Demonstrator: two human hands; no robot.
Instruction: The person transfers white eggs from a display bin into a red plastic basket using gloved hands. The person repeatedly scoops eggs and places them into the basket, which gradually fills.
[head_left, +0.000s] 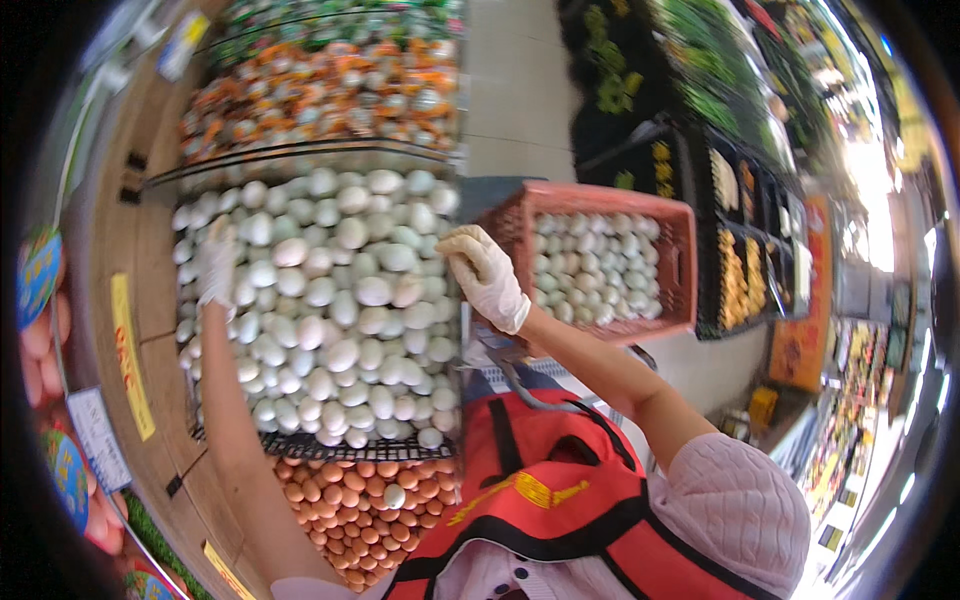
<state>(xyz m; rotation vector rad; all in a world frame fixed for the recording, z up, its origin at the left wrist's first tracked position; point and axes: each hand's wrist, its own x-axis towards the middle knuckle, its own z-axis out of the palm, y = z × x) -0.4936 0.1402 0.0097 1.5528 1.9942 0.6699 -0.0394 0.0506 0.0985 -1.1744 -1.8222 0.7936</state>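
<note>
A large heap of pale white and greenish eggs (341, 307) fills the display bin in front of me. My left hand (217, 266), in a thin whitish glove, reaches to the bin's far-left side, with its fingertips at the eggs there. My right hand (486, 276), gloved the same way, is at the bin's right edge with its fingers curled towards the nearest eggs. Whether either hand grips an egg is not clear. Just past my right hand stands a red plastic crate (688, 262) holding many similar pale eggs.
Brown eggs (360, 510), with one pale egg among them, lie below a black lattice divider (352, 450). Orange-wrapped packaged goods (322, 97) sit beyond another divider. A wooden ledge (150, 300) borders the left. Produce stands (697, 90) line the right, across the tiled floor (517, 82).
</note>
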